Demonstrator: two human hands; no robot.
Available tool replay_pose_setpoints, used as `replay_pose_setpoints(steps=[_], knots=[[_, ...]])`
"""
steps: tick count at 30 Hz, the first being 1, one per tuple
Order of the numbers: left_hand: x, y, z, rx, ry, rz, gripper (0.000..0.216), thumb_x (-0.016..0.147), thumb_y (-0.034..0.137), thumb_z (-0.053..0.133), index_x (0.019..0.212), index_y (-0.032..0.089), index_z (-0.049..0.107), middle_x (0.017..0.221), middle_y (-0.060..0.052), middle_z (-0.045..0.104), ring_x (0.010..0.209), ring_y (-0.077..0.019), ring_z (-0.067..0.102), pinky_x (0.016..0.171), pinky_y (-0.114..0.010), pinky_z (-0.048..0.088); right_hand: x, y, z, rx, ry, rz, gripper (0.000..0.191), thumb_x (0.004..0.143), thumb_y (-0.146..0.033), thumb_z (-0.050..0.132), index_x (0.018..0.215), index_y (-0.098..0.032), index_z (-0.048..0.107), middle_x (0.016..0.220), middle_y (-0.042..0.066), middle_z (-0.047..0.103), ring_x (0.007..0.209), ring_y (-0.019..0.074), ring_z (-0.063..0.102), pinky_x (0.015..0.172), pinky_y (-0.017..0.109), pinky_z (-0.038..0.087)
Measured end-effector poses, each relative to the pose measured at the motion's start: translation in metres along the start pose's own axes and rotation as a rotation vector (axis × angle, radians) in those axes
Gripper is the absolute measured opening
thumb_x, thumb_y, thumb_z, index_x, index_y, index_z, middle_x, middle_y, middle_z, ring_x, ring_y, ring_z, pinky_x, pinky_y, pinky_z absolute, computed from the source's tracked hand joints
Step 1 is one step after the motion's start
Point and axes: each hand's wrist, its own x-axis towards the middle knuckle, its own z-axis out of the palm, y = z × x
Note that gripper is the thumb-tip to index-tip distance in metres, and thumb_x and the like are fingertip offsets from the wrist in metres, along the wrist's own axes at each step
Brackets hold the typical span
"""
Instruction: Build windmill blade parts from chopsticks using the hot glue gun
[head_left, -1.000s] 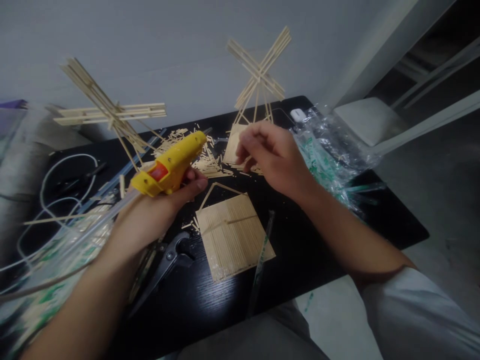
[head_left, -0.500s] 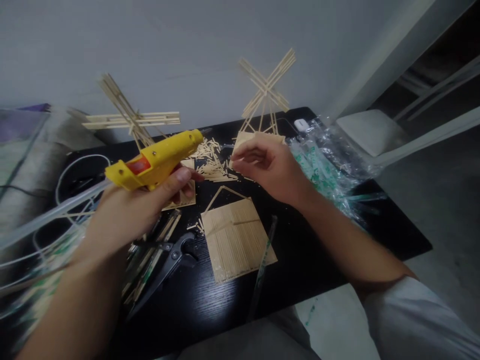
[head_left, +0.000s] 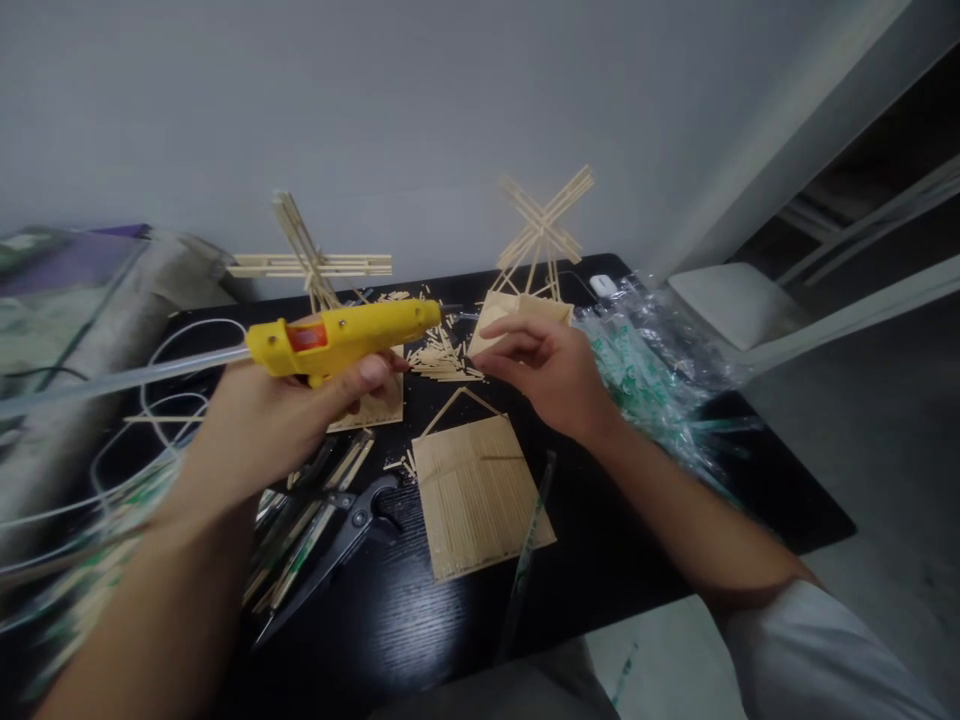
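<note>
My left hand (head_left: pixel 322 400) is wrapped round a yellow hot glue gun (head_left: pixel 352 335), its nozzle pointing right and a clear glue stick running out of its back. My right hand (head_left: pixel 555 370) hovers to the right of the nozzle, fingers curved and apart; nothing shows between them. Below both hands lies a square panel of wooden sticks (head_left: pixel 480 500), with two sticks joined in a peak (head_left: pixel 461 395) at its far edge. A pile of short cut sticks (head_left: pixel 442 355) is spread between the hands. Behind the right hand stands a stick windmill model (head_left: pixel 541 230).
A second stick windmill (head_left: pixel 311 265) stands behind the glue gun. Black-handled cutters (head_left: pixel 360 520) and loose sticks lie at the left. Crumpled plastic wrappers (head_left: pixel 637 350) cover the right side. A clear strip (head_left: pixel 529 540) crosses the panel's right edge. A white cable (head_left: pixel 157 350) loops at left.
The glue gun has come lower, moved right and turned level, bringing its nozzle nearer my right hand. My right hand has shifted slightly. The whole view has tilted upward a little.
</note>
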Motion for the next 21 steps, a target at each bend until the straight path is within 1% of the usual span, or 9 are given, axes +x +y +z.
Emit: replay_pose_setpoints(steps=[4, 7, 9, 11, 14, 18, 21], knots=[[-0.002, 0.007, -0.009, 0.027, 0.032, 0.052, 0.035, 0.086, 0.064, 0.078, 0.093, 0.03, 0.083, 0.092, -0.003, 0.084, 0.082, -0.0225, 0.077, 0.074, -0.033, 0.065, 0.004, -0.004, -0.006, -0.044, 0.061, -0.029, 0.029, 0.079, -0.032, 0.093, 0.1, -0.02, 0.077, 0.08, 0.0, 0.077, 0.079, 0.0164, 0.076, 0.073, 0.031, 0.06], [-0.002, 0.008, -0.015, 0.063, 0.04, 0.055, 0.038, 0.082, 0.066, 0.078, 0.089, 0.028, 0.082, 0.089, -0.004, 0.084, 0.079, -0.024, 0.077, 0.071, -0.035, 0.065, 0.006, -0.009, -0.009, -0.09, 0.102, -0.056, 0.021, 0.082, -0.03, 0.089, 0.097, -0.021, 0.078, 0.082, 0.0, 0.075, 0.077, 0.015, 0.072, 0.072, 0.031, 0.059], [-0.001, 0.007, -0.017, 0.094, 0.03, 0.048, 0.038, 0.083, 0.064, 0.076, 0.085, 0.027, 0.081, 0.085, -0.005, 0.083, 0.074, -0.0225, 0.075, 0.068, -0.034, 0.063, 0.007, -0.015, -0.011, -0.119, 0.143, -0.074, 0.014, 0.086, -0.03, 0.083, 0.095, -0.022, 0.077, 0.082, 0.0, 0.073, 0.074, 0.0145, 0.069, 0.068, 0.031, 0.059], [0.001, 0.007, -0.017, 0.073, -0.013, 0.047, 0.038, 0.087, 0.062, 0.072, 0.081, 0.025, 0.08, 0.078, -0.004, 0.081, 0.066, -0.0193, 0.072, 0.064, -0.032, 0.061, 0.007, -0.021, -0.014, -0.142, 0.19, -0.098, 0.009, 0.09, -0.03, 0.077, 0.094, -0.022, 0.076, 0.074, -0.002, 0.068, 0.066, 0.0134, 0.064, 0.061, 0.029, 0.056], [0.006, 0.005, -0.013, -0.025, -0.11, 0.054, 0.044, 0.092, 0.063, 0.067, 0.079, 0.022, 0.077, 0.072, -0.004, 0.076, 0.057, -0.0154, 0.065, 0.056, -0.028, 0.056, 0.006, -0.027, -0.017, -0.188, 0.253, -0.12, 0.006, 0.095, -0.028, 0.073, 0.097, -0.023, 0.075, 0.071, -0.003, 0.065, 0.062, 0.0131, 0.061, 0.059, 0.029, 0.055], [0.012, -0.002, -0.007, -0.084, -0.178, 0.08, 0.053, 0.098, 0.067, 0.058, 0.075, 0.021, 0.071, 0.068, -0.003, 0.069, 0.055, -0.0133, 0.057, 0.051, -0.026, 0.048, 0.006, -0.028, -0.02, -0.183, 0.27, -0.147, 0.007, 0.099, -0.028, 0.069, 0.099, -0.025, 0.075, 0.069, -0.003, 0.062, 0.061, 0.0135, 0.059, 0.058, 0.029, 0.051], [0.016, -0.006, -0.006, -0.052, -0.177, 0.077, 0.056, 0.1, 0.069, 0.055, 0.073, 0.022, 0.069, 0.064, -0.002, 0.063, 0.053, -0.0127, 0.051, 0.047, -0.026, 0.042, 0.006, -0.028, -0.022, -0.141, 0.251, -0.132, 0.013, 0.102, -0.033, 0.067, 0.097, -0.024, 0.075, 0.063, -0.005, 0.057, 0.055, 0.0122, 0.055, 0.054, 0.028, 0.048]])
